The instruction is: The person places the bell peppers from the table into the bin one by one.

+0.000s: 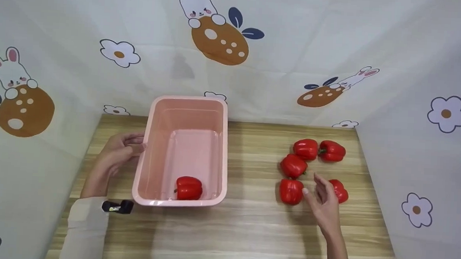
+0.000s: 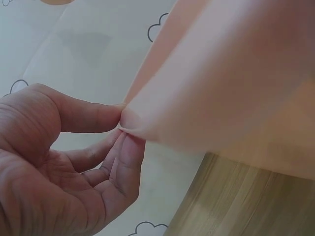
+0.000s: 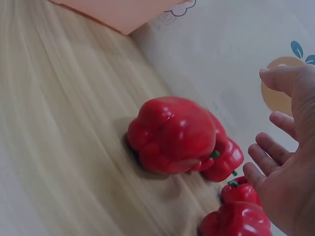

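My left hand pinches the left rim of a pink plastic bin between thumb and fingers, as the left wrist view shows up close. One red bell pepper lies inside the bin at its near end. On the right, my right hand hovers over the table with fingers spread and nothing between them. Its thumb is right by the edge of a red bell pepper. Another bell pepper is partly hidden behind its fingers. In the right wrist view, a large bell pepper lies beyond the fingertips.
Farther back on the wood-patterned table are more bell peppers, one on the left and two side by side, a middle one and a right one. Printed cloth walls enclose the back and sides.
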A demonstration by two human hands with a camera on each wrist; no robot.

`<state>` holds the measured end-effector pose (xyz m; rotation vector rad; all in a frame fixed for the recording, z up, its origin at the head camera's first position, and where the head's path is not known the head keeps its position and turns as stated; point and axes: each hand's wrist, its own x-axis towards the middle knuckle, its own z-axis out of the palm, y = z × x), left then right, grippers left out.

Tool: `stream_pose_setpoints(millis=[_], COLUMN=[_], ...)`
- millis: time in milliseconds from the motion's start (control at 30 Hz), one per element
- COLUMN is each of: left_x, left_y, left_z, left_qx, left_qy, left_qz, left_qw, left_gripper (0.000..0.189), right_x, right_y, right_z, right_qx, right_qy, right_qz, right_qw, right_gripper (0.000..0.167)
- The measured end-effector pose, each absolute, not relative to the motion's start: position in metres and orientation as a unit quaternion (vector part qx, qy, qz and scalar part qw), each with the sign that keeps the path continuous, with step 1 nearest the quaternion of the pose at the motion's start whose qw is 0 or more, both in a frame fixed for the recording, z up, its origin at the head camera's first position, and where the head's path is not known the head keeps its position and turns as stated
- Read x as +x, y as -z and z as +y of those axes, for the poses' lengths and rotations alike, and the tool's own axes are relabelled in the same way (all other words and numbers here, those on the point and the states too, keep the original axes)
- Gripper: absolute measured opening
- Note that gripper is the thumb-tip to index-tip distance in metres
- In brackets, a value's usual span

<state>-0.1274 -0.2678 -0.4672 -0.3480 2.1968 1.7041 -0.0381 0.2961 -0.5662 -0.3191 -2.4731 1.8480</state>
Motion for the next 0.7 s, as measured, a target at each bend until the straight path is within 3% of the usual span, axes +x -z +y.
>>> stream_pose_setpoints(millis=[200,467,700], left_x=[-0.13,-0.131,-0.127], left_y=[0.465,0.467,0.467], left_z=[-0.266,-0.264,-0.27], left_qx=[-0.119,-0.113,-0.114], left_qy=[-0.597,-0.605,-0.605], left_qz=[0.775,0.77,0.77], left_qw=[0.168,0.167,0.168], left_gripper=[0.063,0.062,0.063], right_x=[-0.03,-0.016,-0.006], right_y=[0.581,0.597,0.609], right_z=[0.301,0.303,0.298], right_qx=[-0.114,-0.158,-0.176], right_qy=[-0.598,-0.589,-0.611], right_qz=[-0.792,-0.792,-0.771], right_qw=[0.041,0.02,0.03], right_gripper=[0.067,0.079,0.08])
